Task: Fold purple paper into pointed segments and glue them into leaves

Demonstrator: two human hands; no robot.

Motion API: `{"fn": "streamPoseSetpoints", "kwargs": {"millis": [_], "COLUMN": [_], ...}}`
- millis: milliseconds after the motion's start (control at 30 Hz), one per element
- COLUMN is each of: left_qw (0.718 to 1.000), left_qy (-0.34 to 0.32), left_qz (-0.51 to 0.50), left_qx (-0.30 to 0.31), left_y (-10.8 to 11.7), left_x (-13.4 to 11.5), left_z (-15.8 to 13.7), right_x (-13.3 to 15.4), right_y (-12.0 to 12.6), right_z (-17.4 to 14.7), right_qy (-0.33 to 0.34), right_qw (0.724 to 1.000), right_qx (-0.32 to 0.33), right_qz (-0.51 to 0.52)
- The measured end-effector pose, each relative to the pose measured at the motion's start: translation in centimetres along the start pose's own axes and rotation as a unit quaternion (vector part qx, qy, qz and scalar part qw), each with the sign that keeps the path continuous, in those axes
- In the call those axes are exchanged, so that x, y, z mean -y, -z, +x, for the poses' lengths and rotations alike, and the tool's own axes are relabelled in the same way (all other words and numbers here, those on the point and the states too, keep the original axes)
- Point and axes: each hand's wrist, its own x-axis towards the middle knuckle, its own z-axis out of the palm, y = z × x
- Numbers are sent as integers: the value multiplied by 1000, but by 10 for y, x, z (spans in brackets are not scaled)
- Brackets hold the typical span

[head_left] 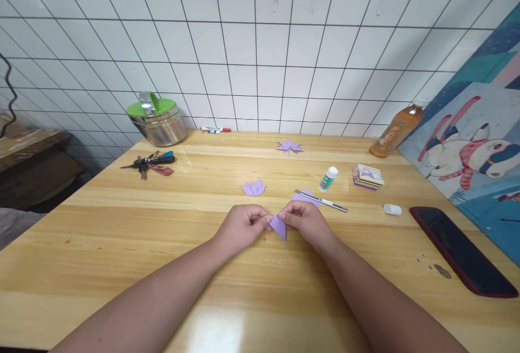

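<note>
Between my two hands is a small folded piece of purple paper (279, 227), its pointed end hanging downward. My left hand (244, 226) pinches its left corner between thumb and fingers. On the other side, my right hand (305, 222) grips the upper right edge. Just beyond the right hand, a slim metal craft knife (325, 201) lies across flat purple paper (301, 198). A purple paper flower shape (254, 188) rests a little past my left hand, and a larger purple paper flower (290, 146) sits near the wall.
A glue stick (328, 178) stands uncapped-looking near a stack of paper (368, 176), with a white cap (392, 210) beside. Around the wooden table (162, 266) are a phone-like dark device (459, 250), drink bottle (396, 132), keys (148, 164), marker (216, 130) and green-lidded pot (158, 120).
</note>
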Motion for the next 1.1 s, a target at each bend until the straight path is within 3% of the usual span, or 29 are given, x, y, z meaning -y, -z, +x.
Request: {"fn": "streamPoseSetpoints", "kwargs": {"millis": [433,700,1100], "left_qw": [1000,998,972], "left_qy": [13,-1,98], "left_qz": [1,-49,-208], "left_qx": [8,44,51], "left_y": [1,-4,-6], "left_x": [1,10,6], "left_z": [2,3,5], "right_x": [0,6,4], "right_y": [1,-5,-6], "right_z": [1,-6,-3], "right_qy": [-5,90,114], "right_qw": [1000,982,981], "right_qx": [13,-6,-16], "right_qz": [-21,-168,-156]}}
